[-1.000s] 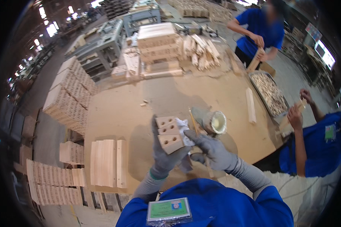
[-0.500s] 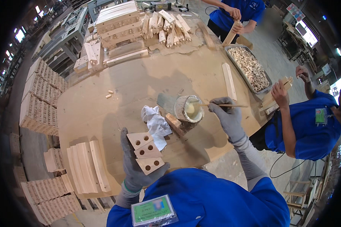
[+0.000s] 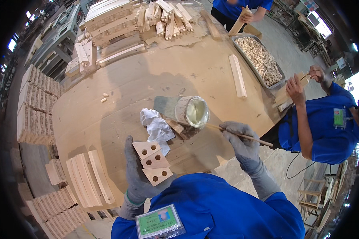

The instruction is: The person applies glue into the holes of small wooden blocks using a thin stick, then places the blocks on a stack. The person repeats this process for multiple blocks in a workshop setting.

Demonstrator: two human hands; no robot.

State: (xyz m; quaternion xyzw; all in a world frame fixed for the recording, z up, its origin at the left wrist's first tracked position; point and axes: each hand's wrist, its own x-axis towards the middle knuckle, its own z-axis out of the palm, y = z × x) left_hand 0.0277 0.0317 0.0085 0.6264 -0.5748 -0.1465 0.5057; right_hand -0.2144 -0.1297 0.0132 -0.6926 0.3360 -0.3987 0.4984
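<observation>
My left hand [image 3: 141, 175], in a grey glove, grips three wooden pieces [image 3: 155, 161] whose ends face up, each with two round holes. In my gloved right hand [image 3: 241, 143] is a thin wooden stick [image 3: 251, 138]. The stick's far tip sits beside the rim of a tub [image 3: 196, 112] coated with pale glue inside. The tub leans on a wood block [image 3: 174, 126]. Between the tub and my left hand lies a crumpled white cloth [image 3: 157, 126].
Wooden strips [image 3: 89, 179] lie at the table's left front. Stacked pieces [image 3: 111, 24] and a loose pile [image 3: 167, 20] stand at the back. A tray of dowels [image 3: 261, 59] is at the right, near a single strip [image 3: 237, 75]. Two co-workers [image 3: 319, 127] handle wood there.
My right hand has drawn the stick out of the glue tub, toward me. The left hand still holds the holed pieces. The whole view has shifted slightly.
</observation>
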